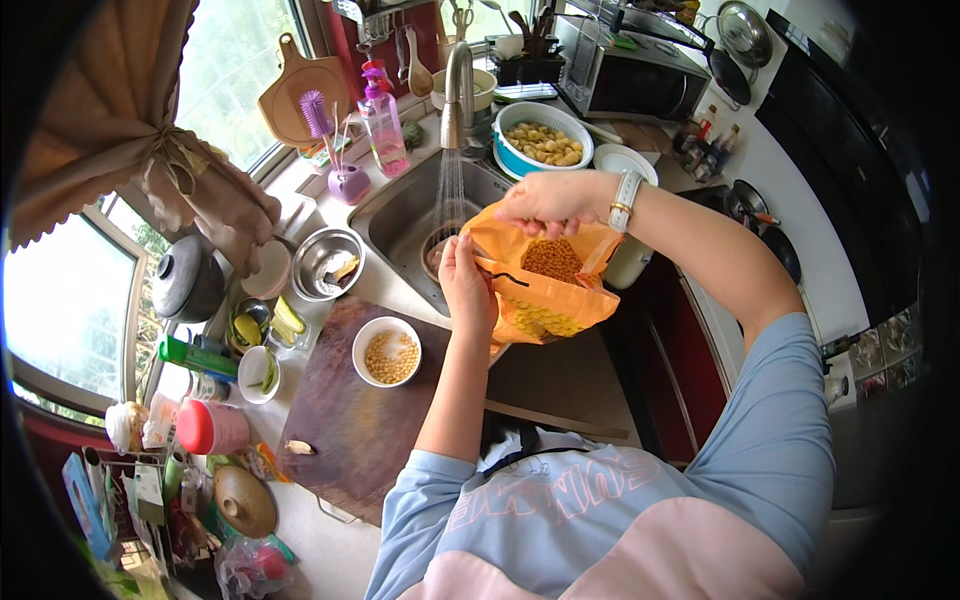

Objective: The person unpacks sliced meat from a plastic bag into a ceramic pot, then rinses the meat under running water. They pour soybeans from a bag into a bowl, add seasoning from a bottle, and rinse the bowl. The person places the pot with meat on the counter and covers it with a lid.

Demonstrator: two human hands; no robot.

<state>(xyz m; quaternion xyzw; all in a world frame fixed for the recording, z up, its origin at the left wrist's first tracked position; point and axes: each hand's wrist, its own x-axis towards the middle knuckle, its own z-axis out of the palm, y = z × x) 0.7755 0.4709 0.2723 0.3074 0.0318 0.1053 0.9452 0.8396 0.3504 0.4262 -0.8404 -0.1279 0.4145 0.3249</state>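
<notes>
An orange plastic bag (pixel 559 296), open at the top, holds many soybeans (pixel 553 260). My left hand (pixel 466 277) pinches the bag's left edge near a black tie. Over the far rim is my right hand (pixel 544 201), its fingers curled on the plastic; its fingertips are partly hidden. Below and left of the bag, a white bowl (pixel 361 367) with soybeans in it sits on a dark wooden cutting board (pixel 352 427). Behind the bag, water runs from the faucet (pixel 454 112) into the steel sink (pixel 390 202).
A steel bowl (pixel 298 270) with scraps stands left of the sink. A colander (pixel 517 120) of pale yellow pieces stands behind it, near a microwave (pixel 637 82). A pink soap bottle (pixel 385 135) is by the window. Jars, including a red-lidded container (pixel 214 426), crowd the left counter.
</notes>
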